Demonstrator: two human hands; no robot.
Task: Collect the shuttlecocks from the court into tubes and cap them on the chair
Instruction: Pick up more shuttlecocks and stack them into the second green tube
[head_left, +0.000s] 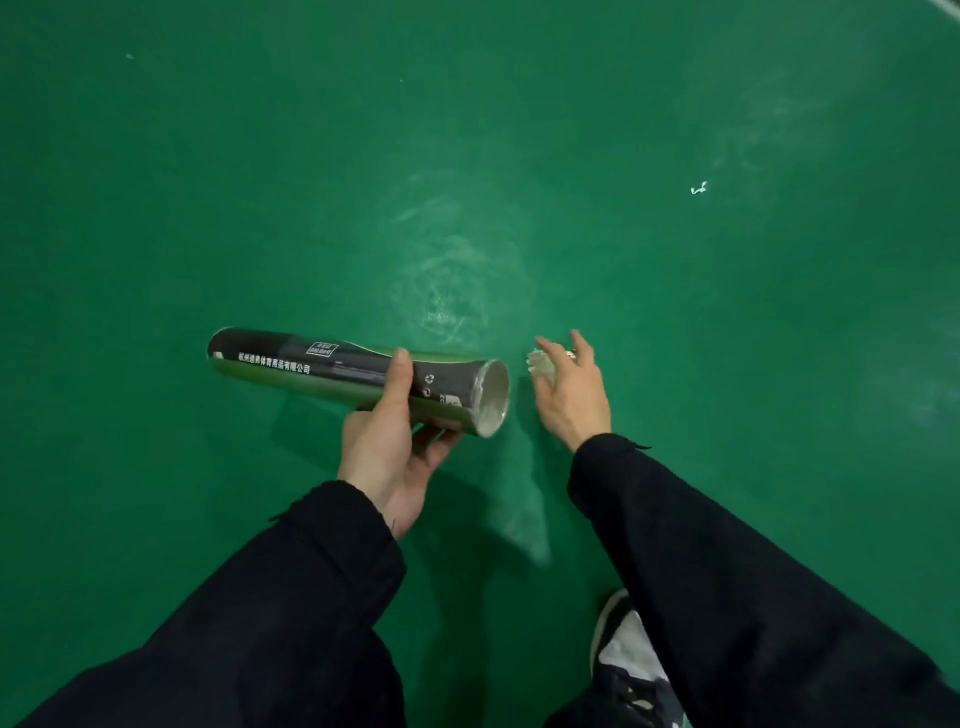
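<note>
Two black sleeves (249, 613) reach forward from the near edge of the view over the green court floor (260, 182), and beside the right sleeve a dark-and-white shoe (621, 649) stands on the floor. Left hand (387, 441) is turned palm-up under the shuttlecock tube (343, 371), its thumb laid over the top of the barrel and the fingers curled underneath, so it grips the tube near the open end. That tube lies almost level above the floor, its closed dark end pointing left and its white-lined open mouth (493, 397) facing right, toward the other hand. Right hand (571, 392) is stretched out just beside the mouth, back of the hand up, with the fingers curved down around a white feather shuttlecock (540, 366) whose skirt shows under the fingertips, pointing at the tube; whether it rests on the floor or is lifted cannot be told. Farther out, the floor carries pale scuff marks (452, 291), and well beyond them to the right lies a small white scrap (698, 188).
</note>
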